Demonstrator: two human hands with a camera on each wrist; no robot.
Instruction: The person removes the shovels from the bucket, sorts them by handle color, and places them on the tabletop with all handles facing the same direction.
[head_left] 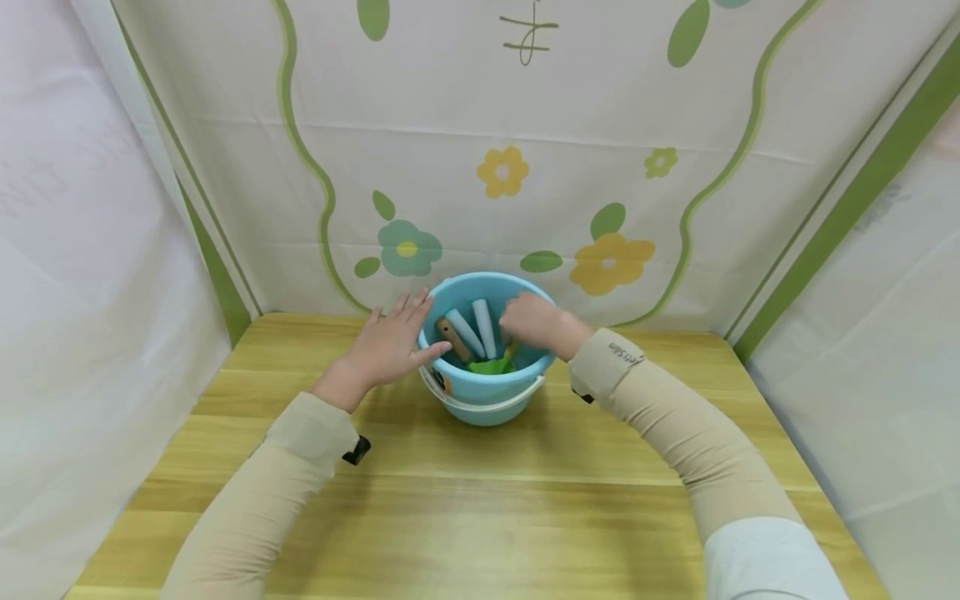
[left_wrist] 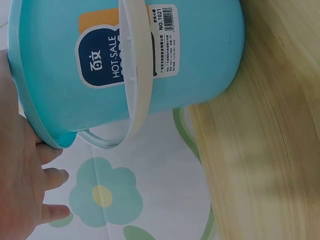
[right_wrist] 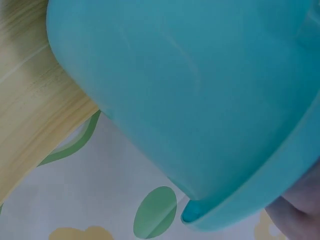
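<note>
The left hand (head_left: 390, 346) lies flat-fingered against the blue bucket (head_left: 487, 400) on the table (head_left: 480, 500), steadying it, while the right hand (head_left: 534, 323) dips inside, its grip unreadable, likely needing a firm pinch on the white rolls (head_left: 476, 329).
</note>
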